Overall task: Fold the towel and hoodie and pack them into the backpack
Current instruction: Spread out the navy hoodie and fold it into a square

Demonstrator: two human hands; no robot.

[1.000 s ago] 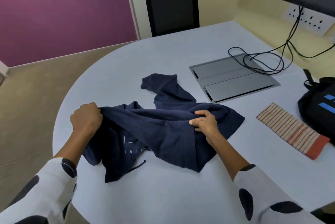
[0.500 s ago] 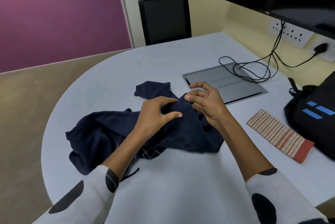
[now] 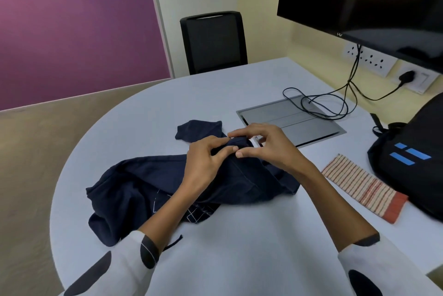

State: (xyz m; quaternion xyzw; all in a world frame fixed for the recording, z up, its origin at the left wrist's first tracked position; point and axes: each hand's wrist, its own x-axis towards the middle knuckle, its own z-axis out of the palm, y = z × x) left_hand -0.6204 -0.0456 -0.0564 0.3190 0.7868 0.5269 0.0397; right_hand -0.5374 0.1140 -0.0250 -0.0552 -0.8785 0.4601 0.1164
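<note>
A navy hoodie (image 3: 134,183) lies crumpled across the middle of the pale table (image 3: 239,247), one sleeve end pointing away from me. My left hand (image 3: 206,163) and my right hand (image 3: 266,144) meet at the hoodie's far edge and both pinch a bunched fold of its fabric. A folded striped towel (image 3: 364,187) with an orange end lies flat to the right. The black backpack (image 3: 412,163) with blue stripes stands at the right edge, beside the towel.
A grey cable hatch (image 3: 299,118) is set into the table behind my hands, with black cables (image 3: 321,106) looping over it up to a wall socket. A dark monitor (image 3: 371,3) hangs at upper right. A black chair (image 3: 213,41) stands at the far side.
My hands left the hoodie's wide-apart edges and came together at its far middle. The fabric is now gathered up under both hands.
</note>
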